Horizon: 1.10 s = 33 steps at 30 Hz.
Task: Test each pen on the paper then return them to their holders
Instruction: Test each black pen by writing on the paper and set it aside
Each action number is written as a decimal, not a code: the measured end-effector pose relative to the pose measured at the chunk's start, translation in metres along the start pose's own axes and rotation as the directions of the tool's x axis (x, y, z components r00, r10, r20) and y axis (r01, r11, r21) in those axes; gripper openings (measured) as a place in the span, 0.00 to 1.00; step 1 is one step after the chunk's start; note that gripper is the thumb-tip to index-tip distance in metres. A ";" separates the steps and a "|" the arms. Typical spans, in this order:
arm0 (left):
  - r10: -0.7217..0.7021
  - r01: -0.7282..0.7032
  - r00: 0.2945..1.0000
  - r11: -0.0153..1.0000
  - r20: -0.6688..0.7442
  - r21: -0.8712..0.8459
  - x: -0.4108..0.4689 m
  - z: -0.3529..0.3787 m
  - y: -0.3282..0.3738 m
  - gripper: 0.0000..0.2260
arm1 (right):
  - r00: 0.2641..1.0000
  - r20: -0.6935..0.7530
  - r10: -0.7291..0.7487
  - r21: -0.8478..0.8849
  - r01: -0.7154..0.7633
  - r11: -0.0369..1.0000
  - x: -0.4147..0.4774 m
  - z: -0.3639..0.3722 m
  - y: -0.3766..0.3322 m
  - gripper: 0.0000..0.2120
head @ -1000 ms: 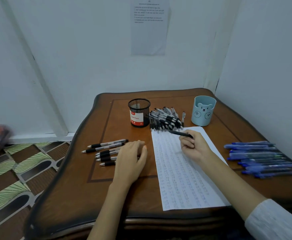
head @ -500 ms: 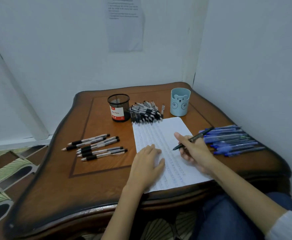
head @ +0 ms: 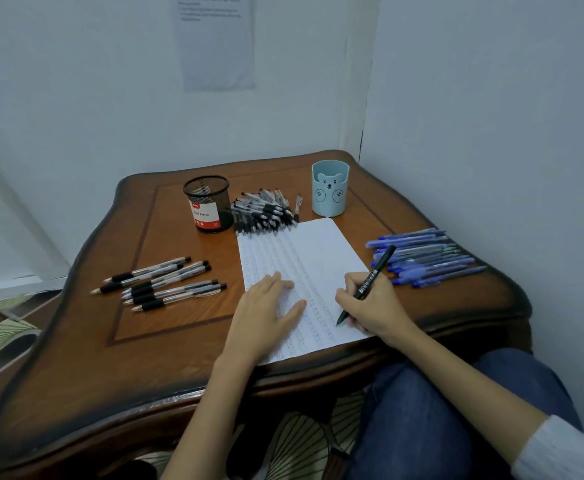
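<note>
Fingers [head: 349,301] of the right hand [head: 375,308] are curled round a black pen [head: 373,277], pinching it low on the barrel. Its tip is down on the paper [head: 318,251] near the sheet's lower right corner, and its back end points toward one o'clock. The left hand [head: 266,306] lies palm down on the lower left part of the paper, fingers straight and a little spread, holding nothing.

The paper, lined with rows of faint scribbles, lies on a dark wooden bench [head: 110,358], its near edge at the bench's front rim. Seen from the sheet:

- **Twelve o'clock:** a heap of black pens [head: 264,211] touches its far edge.
- **Eleven o'clock:** a black mesh holder [head: 208,204] with a red and white label stands upright just beside that heap.
- **One o'clock:** a pale blue holder [head: 330,188] with a bear face stands upright, near the sheet's far corner.
- **Three o'clock:** a bunch of blue pens [head: 425,258] lies side by side.
- **Nine o'clock:** several clear-barrelled pens with black grips [head: 160,284] lie in a loose row, well apart from the paper.

A printed notice [head: 216,43] hangs on the wall behind the bench.
</note>
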State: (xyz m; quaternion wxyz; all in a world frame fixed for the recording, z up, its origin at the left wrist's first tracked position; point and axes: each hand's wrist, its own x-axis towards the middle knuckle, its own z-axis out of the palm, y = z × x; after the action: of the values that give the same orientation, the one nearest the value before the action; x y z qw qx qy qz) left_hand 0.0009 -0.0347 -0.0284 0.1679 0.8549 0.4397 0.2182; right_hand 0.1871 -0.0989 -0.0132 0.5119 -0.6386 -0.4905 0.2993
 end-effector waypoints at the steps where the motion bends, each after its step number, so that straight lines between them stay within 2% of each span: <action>1: -0.001 0.001 1.000 1.000 0.000 0.002 0.000 0.000 0.000 0.22 | 1.000 0.001 0.000 -0.001 0.000 1.000 0.001 0.000 0.000 0.19; 12: -0.017 0.017 1.000 1.000 0.002 0.023 -0.001 -0.002 0.005 0.22 | 0.998 0.041 -0.050 -0.023 0.051 0.998 0.003 0.000 0.001 0.22; 21: -0.006 0.007 1.000 0.999 -0.007 0.039 0.000 -0.003 0.006 0.22 | 0.995 0.059 -0.074 -0.015 0.075 0.997 0.003 -0.002 0.002 0.20; 30: -0.003 0.004 1.000 1.000 -0.013 0.028 0.000 -0.001 0.005 0.21 | 0.995 0.080 -0.061 -0.001 0.061 0.998 0.003 -0.002 0.001 0.21; 33: -0.002 0.003 1.000 0.999 -0.023 0.034 -0.001 -0.002 0.005 0.21 | 0.996 0.090 -0.019 0.046 0.015 0.999 0.003 -0.003 -0.001 0.19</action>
State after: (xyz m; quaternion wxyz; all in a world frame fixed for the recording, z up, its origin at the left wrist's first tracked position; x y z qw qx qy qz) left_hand 0.0033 -0.0383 -0.0247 0.1486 0.8546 0.4461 0.2205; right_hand 0.1904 -0.0974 -0.0113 0.5061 -0.6083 -0.5116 0.3349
